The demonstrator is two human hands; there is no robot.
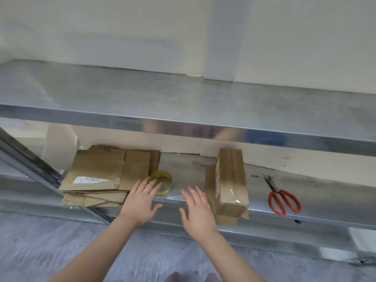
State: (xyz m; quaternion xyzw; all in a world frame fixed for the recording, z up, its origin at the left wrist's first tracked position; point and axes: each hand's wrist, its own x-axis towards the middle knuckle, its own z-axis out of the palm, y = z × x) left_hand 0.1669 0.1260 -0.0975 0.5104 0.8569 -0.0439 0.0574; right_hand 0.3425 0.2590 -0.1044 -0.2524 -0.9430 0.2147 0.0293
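Hands come first: the left hand [140, 202] is stretched out flat, palm down, with its fingers straight and fanned, and it holds nothing. Its fingertips lie over the near left rim of a tape roll [162, 173] (whether they actually press on it cannot be told from this angle). The right hand [198, 210] is just as open, with straight, slightly spread fingers and an empty palm turned down. It hovers over the front edge of the lower shelf [187, 176], just left of a cardboard box [232, 180].

The tape roll, clear with a yellowish core, lies flat on the steel lower shelf between the two hands' reach and close to the front edge. Its left side sits just beside a stack of flattened cartons [97, 171]. The cardboard box is long and narrow and runs front to back on the same shelf. Clear tape runs along its top seam, a loose flap stands at its left side, and its near end is at the shelf's front edge. The right hand's outer fingers are very near that flap, though contact is not clear.

The topmost flattened carton carries a white label [89, 180], and the pile reaches the shelf's left end, where a slanted metal brace [30, 161] crosses. Red-handled scissors [281, 196] lie shut on the shelf well to the right of the box, blades pointing toward the back. Above everything runs the steel tabletop [162, 98], against a pale wall [122, 27].
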